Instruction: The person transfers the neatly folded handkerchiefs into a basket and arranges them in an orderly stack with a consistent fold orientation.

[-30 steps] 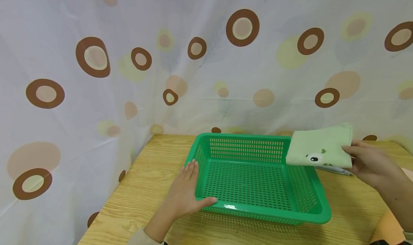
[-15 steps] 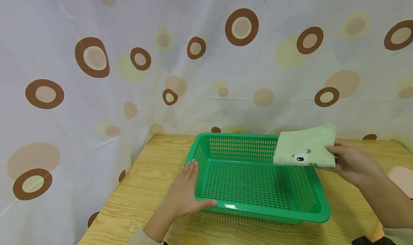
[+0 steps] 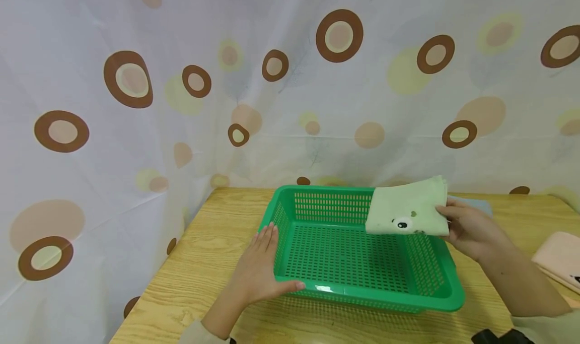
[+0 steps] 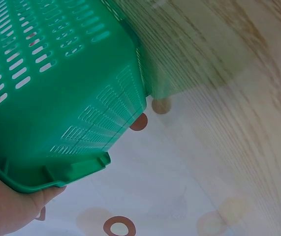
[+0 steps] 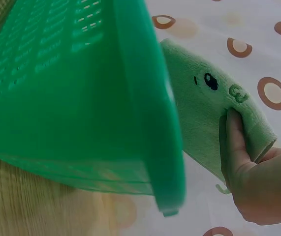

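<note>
A green plastic basket (image 3: pixel 362 297) with slotted walls stands on the wooden table. My left hand (image 3: pixel 256 273) rests on its near left corner, fingers straight along the left rim and thumb on the front rim. In the left wrist view, part of that hand (image 4: pixel 7 209) shows beneath the basket's rim. My right hand (image 3: pixel 473 230) pinches a folded pale green towel (image 3: pixel 408 205) by its right edge, over the right side of the basket. An embroidered eye shows on the towel. The right wrist view has the fingers gripping the towel (image 5: pixel 199 113) just beyond the basket rim (image 5: pixel 152 108).
A folded pink cloth (image 3: pixel 562 258) lies on the table (image 3: pixel 217 233) at the far right. Behind my right hand, a light blue folded cloth (image 3: pixel 476 205) partly shows. A curtain (image 3: pixel 290 107) with brown rings hangs behind and to the left.
My right hand has moved left with the towel, bringing it over the basket's right part. The blue cloth behind it has come into view. My left hand has stayed in place.
</note>
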The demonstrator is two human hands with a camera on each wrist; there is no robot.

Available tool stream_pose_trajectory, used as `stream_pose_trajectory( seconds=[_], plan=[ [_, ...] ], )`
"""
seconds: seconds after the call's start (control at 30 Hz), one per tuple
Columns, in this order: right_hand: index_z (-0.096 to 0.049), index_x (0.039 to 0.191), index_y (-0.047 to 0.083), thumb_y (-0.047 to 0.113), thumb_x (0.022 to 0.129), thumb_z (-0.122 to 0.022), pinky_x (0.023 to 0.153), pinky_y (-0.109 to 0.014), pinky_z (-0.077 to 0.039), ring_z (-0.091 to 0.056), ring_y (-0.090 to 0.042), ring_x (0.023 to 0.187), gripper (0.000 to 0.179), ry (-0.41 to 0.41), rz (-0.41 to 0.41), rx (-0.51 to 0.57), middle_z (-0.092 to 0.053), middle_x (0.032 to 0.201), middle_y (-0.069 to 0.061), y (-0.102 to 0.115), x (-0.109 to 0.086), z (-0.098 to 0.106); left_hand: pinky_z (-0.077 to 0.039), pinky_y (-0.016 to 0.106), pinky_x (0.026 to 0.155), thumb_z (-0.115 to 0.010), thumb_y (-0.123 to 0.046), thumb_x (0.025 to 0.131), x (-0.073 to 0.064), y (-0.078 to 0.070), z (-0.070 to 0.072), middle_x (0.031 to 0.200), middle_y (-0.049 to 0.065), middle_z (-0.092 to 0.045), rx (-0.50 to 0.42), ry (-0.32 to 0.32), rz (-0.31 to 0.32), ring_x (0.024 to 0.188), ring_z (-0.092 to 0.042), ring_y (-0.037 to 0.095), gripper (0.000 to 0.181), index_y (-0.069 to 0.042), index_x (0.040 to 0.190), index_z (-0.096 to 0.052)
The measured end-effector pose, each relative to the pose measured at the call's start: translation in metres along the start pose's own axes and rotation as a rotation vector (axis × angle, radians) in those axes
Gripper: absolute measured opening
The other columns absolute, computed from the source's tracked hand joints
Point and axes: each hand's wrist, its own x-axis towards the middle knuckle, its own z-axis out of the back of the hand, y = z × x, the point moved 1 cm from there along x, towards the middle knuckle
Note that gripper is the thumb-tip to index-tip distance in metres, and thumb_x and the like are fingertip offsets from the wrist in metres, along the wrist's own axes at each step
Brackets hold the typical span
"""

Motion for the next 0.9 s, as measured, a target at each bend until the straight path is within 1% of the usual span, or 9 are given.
stream_pose_trajectory(
  seconds=[0.03, 0.1, 0.17, 0.2, 0.27, 0.4, 0.57, 0.77, 0.9],
  plan=[
    [-0.036, 0.123, 0.019, 0.010, 0.101, -0.035, 0.076, -0.024, -0.056, -0.063, -0.008, 0.091, 0.024, -0.005, -0.003, -0.012, -0.060, 0.099, 0.007, -0.001, 0.001, -0.002, -0.018, 0.043, 0.118, -0.038, -0.087, 0.068, 0.000, 0.000, 0.000, 0.153, 0.020, -0.018, 0.000, -0.001, -0.001, 0.143, -0.016, 0.031, 0.122, 0.006, 0.145, -0.019],
    [-0.025, 0.134, 0.019, 0.011, 0.101, -0.036, 0.076, -0.023, -0.055, -0.063, -0.007, 0.091, 0.037, -0.018, -0.010, -0.041, -0.059, 0.099, 0.008, -0.004, 0.003, -0.005, -0.018, 0.043, 0.118, -0.036, -0.088, 0.068, 0.000, 0.000, 0.000, 0.153, 0.020, -0.018, -0.002, -0.003, -0.003, 0.143, -0.016, 0.031, 0.123, 0.006, 0.145, -0.019],
    [-0.013, 0.142, 0.017, 0.013, 0.101, -0.036, 0.076, -0.023, -0.055, -0.062, -0.006, 0.091, 0.048, -0.025, -0.016, -0.065, -0.059, 0.099, 0.010, -0.006, 0.005, -0.008, -0.017, 0.043, 0.118, -0.034, -0.089, 0.067, 0.000, 0.000, 0.001, 0.154, 0.020, -0.017, -0.006, 0.000, -0.003, 0.143, -0.016, 0.031, 0.123, 0.005, 0.145, -0.018],
    [-0.005, 0.145, 0.014, 0.013, 0.101, -0.036, 0.076, -0.023, -0.055, -0.062, -0.006, 0.091, 0.054, -0.025, -0.019, -0.078, -0.058, 0.099, 0.010, -0.008, 0.006, -0.009, -0.017, 0.043, 0.118, -0.034, -0.089, 0.067, 0.000, 0.000, 0.001, 0.154, 0.019, -0.017, -0.007, 0.001, -0.003, 0.143, -0.016, 0.031, 0.124, 0.005, 0.145, -0.018],
    [0.005, 0.147, 0.010, 0.014, 0.101, -0.037, 0.075, -0.022, -0.055, -0.061, -0.005, 0.091, 0.062, -0.028, -0.020, -0.104, -0.057, 0.100, 0.011, -0.010, 0.008, -0.012, -0.017, 0.043, 0.118, -0.034, -0.089, 0.067, 0.000, 0.000, 0.001, 0.154, 0.019, -0.016, -0.010, 0.004, -0.002, 0.143, -0.015, 0.031, 0.124, 0.005, 0.146, -0.018],
    [0.016, 0.147, 0.007, 0.017, 0.100, -0.039, 0.077, -0.022, -0.054, -0.060, -0.002, 0.092, 0.073, -0.034, -0.028, -0.156, -0.052, 0.104, 0.012, -0.015, 0.012, -0.018, -0.017, 0.043, 0.118, -0.034, -0.089, 0.067, 0.000, 0.000, 0.001, 0.154, 0.019, -0.016, -0.013, 0.006, 0.000, 0.144, -0.015, 0.031, 0.124, 0.005, 0.146, -0.018],
    [0.019, 0.146, 0.006, 0.020, 0.100, -0.041, 0.081, -0.023, -0.054, -0.060, 0.001, 0.093, 0.077, -0.046, -0.049, -0.192, -0.040, 0.116, 0.007, -0.021, 0.017, -0.025, -0.017, 0.043, 0.118, -0.033, -0.090, 0.067, 0.000, -0.001, 0.001, 0.154, 0.019, -0.017, -0.014, 0.004, -0.001, 0.143, -0.016, 0.031, 0.124, 0.005, 0.146, -0.018],
    [0.017, 0.146, 0.006, 0.019, 0.100, -0.041, 0.082, -0.023, -0.054, -0.060, 0.002, 0.093, 0.075, -0.033, -0.055, -0.208, -0.041, 0.116, 0.007, -0.027, 0.020, -0.032, -0.017, 0.044, 0.118, -0.030, -0.091, 0.067, 0.000, 0.000, 0.000, 0.154, 0.019, -0.016, -0.013, 0.008, -0.002, 0.144, -0.015, 0.031, 0.125, 0.005, 0.146, -0.017],
    [0.014, 0.147, 0.006, 0.020, 0.100, -0.040, 0.083, -0.023, -0.054, -0.060, 0.002, 0.092, 0.073, -0.058, -0.068, -0.222, -0.038, 0.120, 0.004, -0.030, 0.022, -0.038, -0.016, 0.043, 0.118, -0.030, -0.091, 0.067, 0.000, 0.000, 0.001, 0.154, 0.019, -0.016, -0.011, 0.014, -0.002, 0.144, -0.015, 0.031, 0.125, 0.005, 0.146, -0.017]
  ],
)
